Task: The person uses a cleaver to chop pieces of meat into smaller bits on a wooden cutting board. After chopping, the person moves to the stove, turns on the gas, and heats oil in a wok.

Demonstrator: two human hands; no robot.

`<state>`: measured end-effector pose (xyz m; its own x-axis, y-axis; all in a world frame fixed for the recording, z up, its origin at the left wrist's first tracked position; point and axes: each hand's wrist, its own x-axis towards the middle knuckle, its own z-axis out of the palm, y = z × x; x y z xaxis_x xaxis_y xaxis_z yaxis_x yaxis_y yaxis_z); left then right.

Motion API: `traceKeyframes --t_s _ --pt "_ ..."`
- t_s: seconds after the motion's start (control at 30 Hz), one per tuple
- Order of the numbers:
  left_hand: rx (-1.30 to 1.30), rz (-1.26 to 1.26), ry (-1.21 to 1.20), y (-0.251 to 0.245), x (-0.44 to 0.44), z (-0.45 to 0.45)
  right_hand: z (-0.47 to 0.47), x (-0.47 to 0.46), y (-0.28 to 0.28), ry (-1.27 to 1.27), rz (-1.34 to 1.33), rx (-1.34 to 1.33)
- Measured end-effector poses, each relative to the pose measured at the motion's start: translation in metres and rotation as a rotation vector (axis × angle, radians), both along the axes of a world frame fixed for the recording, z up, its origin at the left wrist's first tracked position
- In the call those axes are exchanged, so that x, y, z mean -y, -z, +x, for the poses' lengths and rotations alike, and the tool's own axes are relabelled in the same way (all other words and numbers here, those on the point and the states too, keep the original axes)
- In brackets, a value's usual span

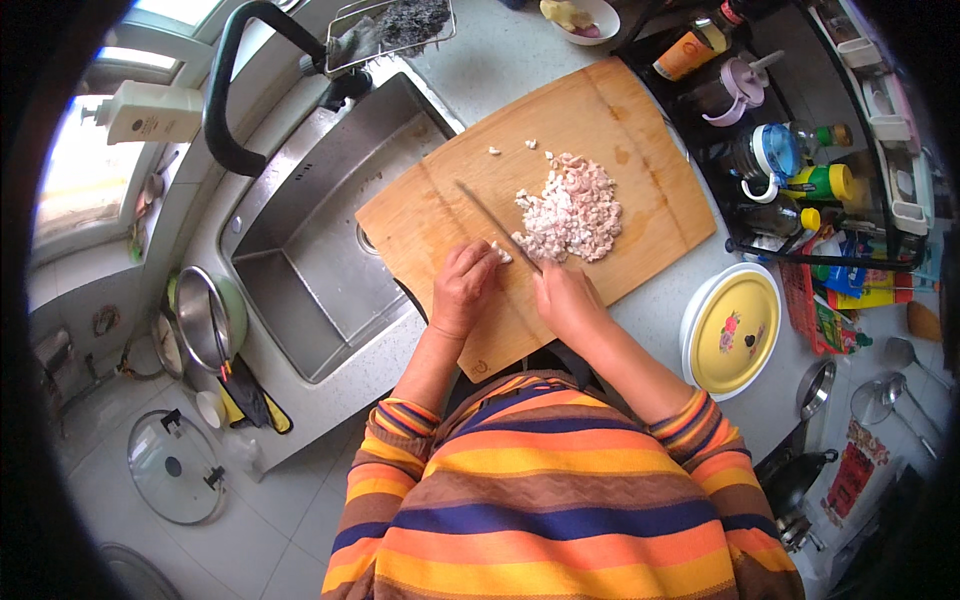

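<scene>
A wooden cutting board (420, 202) lies askew, its left part reaching over the sink. On it my right hand (566, 296) grips the handle of a kitchen knife (495, 223), whose blade points away to the upper left. My left hand (465, 283) has its fingers curled on a small piece of pale meat (501, 253), just left of the blade. Right of the knife spreads a heap of finely diced pale pink meat (577, 210). Two stray bits lie above the heap. The handle is mostly hidden in my fist.
A stainless steel sink (300, 262) with a black faucet (217, 90) is on the left. On the right stand a basin with a yellow flowered lid (735, 330) and a black rack (825, 259) of bottles. A white bowl (600, 22) holding ginger sits beyond the board.
</scene>
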<state>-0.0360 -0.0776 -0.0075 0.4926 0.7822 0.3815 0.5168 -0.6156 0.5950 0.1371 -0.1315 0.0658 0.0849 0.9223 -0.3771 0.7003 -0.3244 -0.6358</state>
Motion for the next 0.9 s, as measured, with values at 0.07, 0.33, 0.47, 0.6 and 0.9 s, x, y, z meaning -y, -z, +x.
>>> traceKeyframes --t_s 0.07,0.33,0.47,0.6,0.9 --pt "-0.032 0.015 0.019 0.000 -0.002 -0.001 0.001 0.007 -0.013 -0.073 -0.109 0.031" --pt "-0.062 -0.016 0.016 -0.002 -0.002 0.004 -0.001 0.004 -0.005 -0.107 -0.118 0.024" --pt "-0.011 -0.009 0.010 -0.002 -0.004 0.007 -0.013 -0.017 0.024 -0.092 -0.035 0.001" --pt "0.006 -0.034 0.018 -0.003 -0.003 0.004 -0.006 -0.022 0.036 0.012 0.090 -0.099" --pt "-0.026 0.016 -0.003 -0.002 0.001 0.000 -0.001 0.011 -0.007 -0.083 -0.091 0.023"
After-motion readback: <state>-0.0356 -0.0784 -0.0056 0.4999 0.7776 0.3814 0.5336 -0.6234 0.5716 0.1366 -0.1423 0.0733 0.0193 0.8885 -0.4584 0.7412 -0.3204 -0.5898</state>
